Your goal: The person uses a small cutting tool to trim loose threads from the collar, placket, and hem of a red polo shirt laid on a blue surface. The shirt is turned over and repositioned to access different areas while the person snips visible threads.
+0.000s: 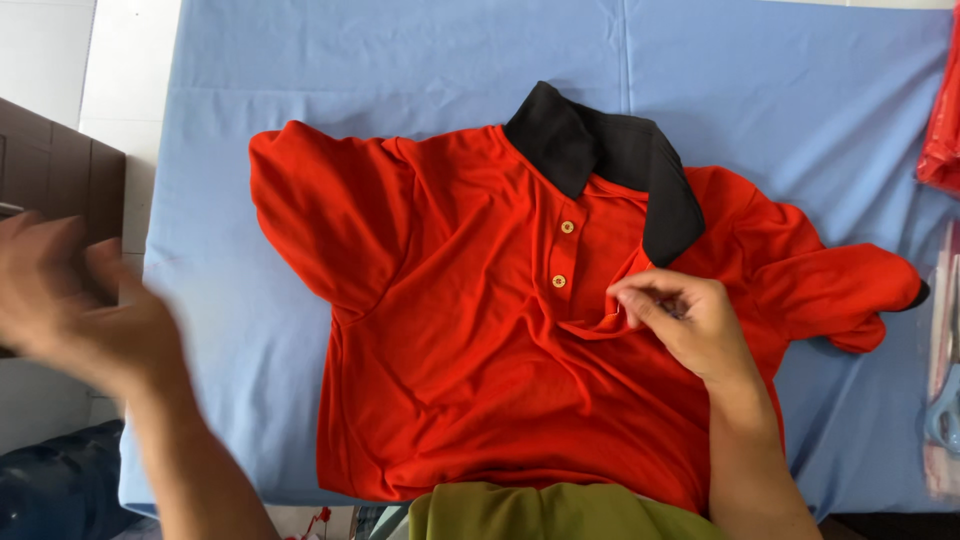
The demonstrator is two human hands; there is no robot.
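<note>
Polo shirt (450,350) lies flat on the sheet-covered table (780,110), centre of view, collar (610,160) at 12 o'clock, hem at 6. One sleeve (320,210) spread toward 10, the other (840,290) bunched toward 3. My right hand (680,320) rests on the shirt's chest, just at 4 o'clock of the two buttons (563,255). My left hand (80,300) is off the table edge at 9, in front of a cabinet (60,170). Plastic bags (942,120) on the table at 2–3. Folded cloth (550,512) at 6, overlapping the hem.
</note>
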